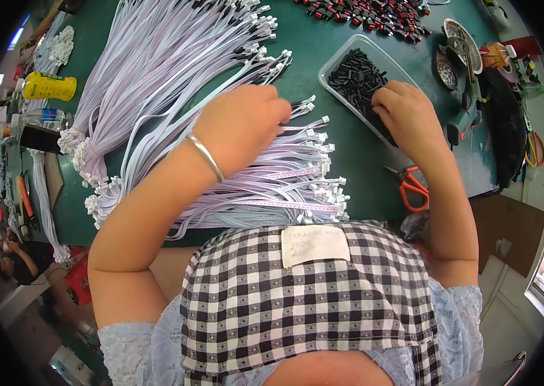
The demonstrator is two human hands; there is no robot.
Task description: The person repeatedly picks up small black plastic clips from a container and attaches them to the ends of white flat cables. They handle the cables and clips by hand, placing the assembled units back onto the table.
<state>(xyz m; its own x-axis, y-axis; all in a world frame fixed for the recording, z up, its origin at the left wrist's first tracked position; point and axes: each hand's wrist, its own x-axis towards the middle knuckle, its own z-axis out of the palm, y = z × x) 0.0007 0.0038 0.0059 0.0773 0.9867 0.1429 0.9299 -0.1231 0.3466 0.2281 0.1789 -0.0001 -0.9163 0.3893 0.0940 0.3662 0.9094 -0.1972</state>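
My left hand (243,125) is closed over the white ribbon cables (188,83), its fingers curled round a cable near the connector ends. A silver bangle (205,158) sits on that wrist. At the right, my right hand (407,116) reaches over the rim of a clear plastic tub (332,94) filled with short black tubes (357,72). The thumb and fingers are bent together at the tubes; whatever lies between the fingertips is hidden. More cables with small white connectors (330,193) lie fanned out between my left arm and my checked apron.
Orange-handled scissors (415,190) lie near the tub. Behind it is a heap of black and red parts (375,16). A glue gun (463,119) and metal dishes (462,45) stand at the right. A yellow bottle (48,86) lies at the left.
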